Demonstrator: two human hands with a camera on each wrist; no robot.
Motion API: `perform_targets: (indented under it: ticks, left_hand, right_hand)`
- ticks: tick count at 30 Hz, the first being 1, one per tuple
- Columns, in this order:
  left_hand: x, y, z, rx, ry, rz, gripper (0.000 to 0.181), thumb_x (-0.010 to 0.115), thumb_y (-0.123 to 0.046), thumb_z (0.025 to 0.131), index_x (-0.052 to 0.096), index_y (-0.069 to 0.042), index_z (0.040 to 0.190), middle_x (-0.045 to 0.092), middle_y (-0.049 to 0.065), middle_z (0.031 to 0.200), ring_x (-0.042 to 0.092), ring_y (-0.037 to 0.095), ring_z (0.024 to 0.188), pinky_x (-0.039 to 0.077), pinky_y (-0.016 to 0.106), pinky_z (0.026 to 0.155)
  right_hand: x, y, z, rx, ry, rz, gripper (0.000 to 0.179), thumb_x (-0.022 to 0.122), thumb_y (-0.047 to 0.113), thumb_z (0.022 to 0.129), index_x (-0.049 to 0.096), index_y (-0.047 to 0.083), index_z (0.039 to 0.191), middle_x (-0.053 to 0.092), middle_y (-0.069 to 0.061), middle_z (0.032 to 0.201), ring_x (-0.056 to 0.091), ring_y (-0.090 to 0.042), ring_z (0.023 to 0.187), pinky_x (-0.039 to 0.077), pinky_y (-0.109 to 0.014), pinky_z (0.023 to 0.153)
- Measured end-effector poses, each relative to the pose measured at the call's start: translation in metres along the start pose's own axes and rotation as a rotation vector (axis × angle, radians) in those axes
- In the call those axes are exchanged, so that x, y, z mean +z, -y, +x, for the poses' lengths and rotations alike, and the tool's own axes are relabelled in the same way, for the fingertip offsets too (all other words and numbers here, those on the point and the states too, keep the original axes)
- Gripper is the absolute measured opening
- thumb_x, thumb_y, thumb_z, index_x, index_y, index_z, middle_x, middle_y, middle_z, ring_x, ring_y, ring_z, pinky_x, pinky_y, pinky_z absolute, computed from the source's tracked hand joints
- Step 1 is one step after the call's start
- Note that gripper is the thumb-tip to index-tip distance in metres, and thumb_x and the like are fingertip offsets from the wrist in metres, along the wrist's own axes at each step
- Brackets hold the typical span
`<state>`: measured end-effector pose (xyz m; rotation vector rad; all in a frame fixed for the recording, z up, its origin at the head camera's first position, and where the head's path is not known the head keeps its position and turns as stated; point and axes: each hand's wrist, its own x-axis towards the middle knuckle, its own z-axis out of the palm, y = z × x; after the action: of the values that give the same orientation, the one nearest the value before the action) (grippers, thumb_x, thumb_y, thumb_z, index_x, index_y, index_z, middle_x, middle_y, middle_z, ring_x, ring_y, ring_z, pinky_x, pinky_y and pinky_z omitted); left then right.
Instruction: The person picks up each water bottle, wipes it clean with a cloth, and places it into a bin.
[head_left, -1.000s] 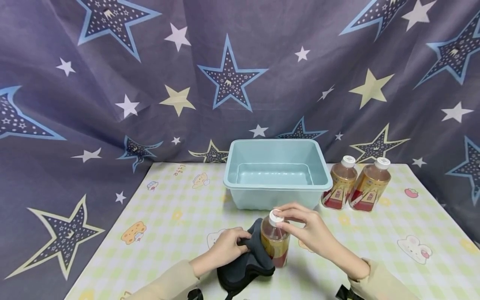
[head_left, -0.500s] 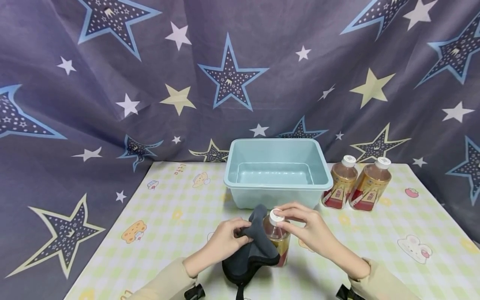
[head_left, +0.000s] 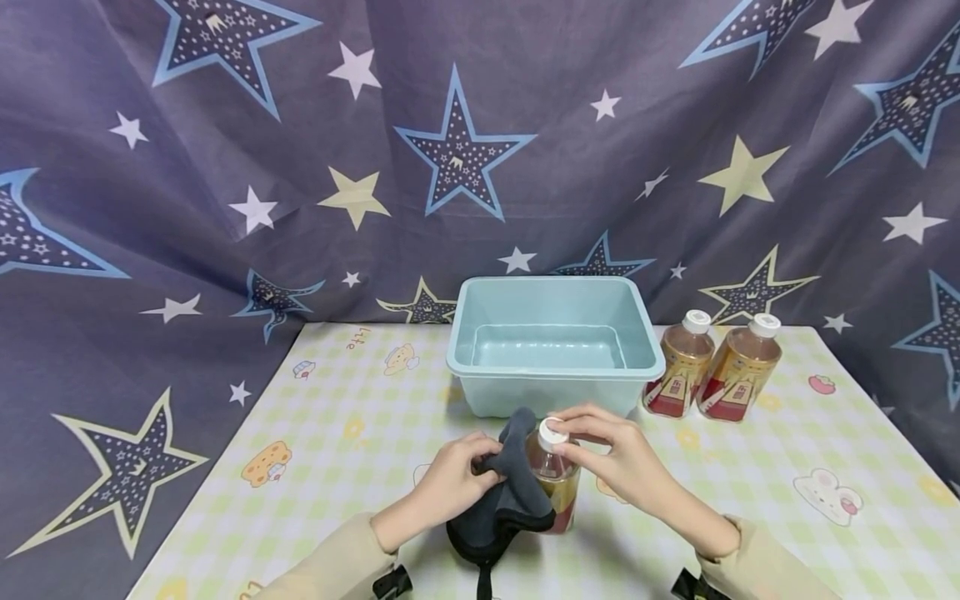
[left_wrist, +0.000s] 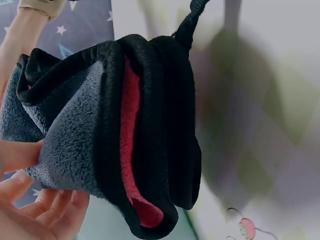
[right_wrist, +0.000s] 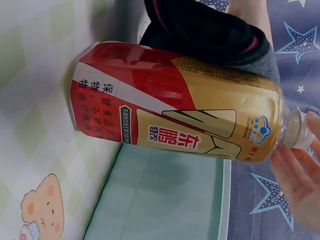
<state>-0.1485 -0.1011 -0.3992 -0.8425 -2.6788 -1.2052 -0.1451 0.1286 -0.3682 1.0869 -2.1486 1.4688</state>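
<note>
My left hand (head_left: 450, 485) pinches a folded dark grey cloth (head_left: 504, 504) between thumb and fingers. The cloth has thick black edging, a pink inner layer and a black hanging loop, as the left wrist view shows. It lies against the left side of an upright drink bottle (head_left: 564, 500) and hides part of it. My right hand (head_left: 611, 450) grips the bottle's white cap (head_left: 552, 432) from the right. In the right wrist view, the bottle (right_wrist: 175, 107) wears a red and gold label, and its base is on the tablecloth.
A light blue plastic basin (head_left: 555, 392) stands right behind the bottle. Two similar bottles, one (head_left: 678, 371) beside the basin and another (head_left: 740, 371) to its right, stand close together. A starry dark curtain (head_left: 300, 167) hangs behind the checked tablecloth (head_left: 337, 450).
My left hand has moved the cloth slightly forward and to the right, so it covers more of the bottle's left side. My right hand stays on the cap.
</note>
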Motion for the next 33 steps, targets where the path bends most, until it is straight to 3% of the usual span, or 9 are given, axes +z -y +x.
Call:
perform_targets:
  ticks: [4, 11, 21, 33]
  left_hand:
    - [0.004, 0.005, 0.000, -0.003, 0.019, 0.024, 0.015, 0.066, -0.004, 0.073, 0.065, -0.009, 0.088, 0.055, -0.005, 0.081, 0.047, 0.008, 0.068, 0.041, 0.022, 0.063]
    - [0.011, 0.014, 0.000, -0.021, 0.053, 0.045, 0.014, 0.067, -0.005, 0.073, 0.064, -0.010, 0.086, 0.053, -0.006, 0.077, 0.045, 0.006, 0.065, 0.039, 0.020, 0.061]
    - [0.021, 0.026, 0.000, -0.038, 0.092, 0.058, 0.018, 0.066, -0.001, 0.072, 0.065, -0.006, 0.089, 0.052, -0.004, 0.075, 0.042, 0.004, 0.059, 0.036, 0.019, 0.053]
    - [0.032, 0.036, 0.001, -0.034, 0.183, 0.160, 0.013, 0.065, -0.003, 0.070, 0.060, -0.010, 0.079, 0.045, -0.006, 0.066, 0.035, 0.005, 0.055, 0.029, 0.019, 0.049]
  right_hand:
    - [0.001, -0.001, 0.000, -0.019, -0.011, -0.002, 0.028, 0.066, -0.006, 0.072, 0.065, 0.002, 0.098, 0.059, -0.012, 0.103, 0.058, -0.013, 0.094, 0.048, -0.025, 0.076]
    - [0.000, 0.000, -0.001, 0.028, 0.002, 0.005, 0.025, 0.065, -0.002, 0.075, 0.066, 0.005, 0.098, 0.060, -0.008, 0.103, 0.057, -0.011, 0.094, 0.048, -0.025, 0.077]
    - [0.001, -0.003, -0.001, -0.020, -0.012, 0.007, 0.028, 0.066, -0.008, 0.071, 0.065, 0.000, 0.098, 0.060, -0.013, 0.102, 0.058, -0.013, 0.094, 0.048, -0.025, 0.076]
    - [0.000, -0.004, -0.001, -0.014, -0.008, 0.006, 0.028, 0.065, -0.007, 0.072, 0.065, 0.001, 0.098, 0.059, -0.013, 0.103, 0.058, -0.014, 0.094, 0.048, -0.026, 0.076]
